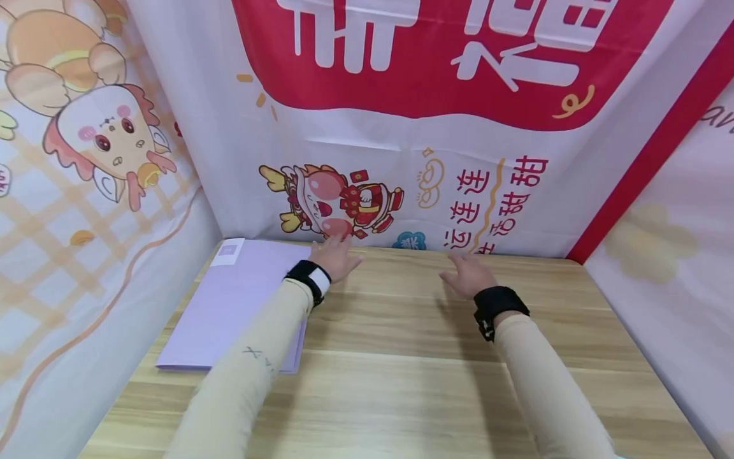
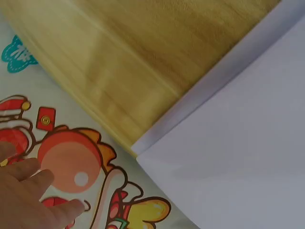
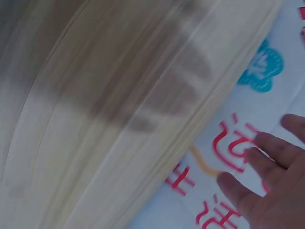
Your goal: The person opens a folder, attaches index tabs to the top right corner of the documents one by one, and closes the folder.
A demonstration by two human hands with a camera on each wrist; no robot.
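A pale purple folder [image 1: 241,299] lies flat at the left of the wooden table, a white label [image 1: 227,251] at its far left corner. My left hand [image 1: 334,257] is over the folder's far right corner with fingers spread, holding nothing. In the left wrist view the same hand [image 2: 33,195] shows at the lower left, apart from the folder [image 2: 233,143]. My right hand [image 1: 469,275] hovers over the back of the table, fingers spread and bare of any object. Its fingers also show in the right wrist view, where the hand [image 3: 271,176] casts a shadow on the wood.
The wooden table [image 1: 390,382] meets a printed cloth [image 1: 367,134] hanging along its back edge. Patterned cloth [image 1: 115,255] walls the left side, and a white cloth [image 1: 676,306] with a red band walls the right.
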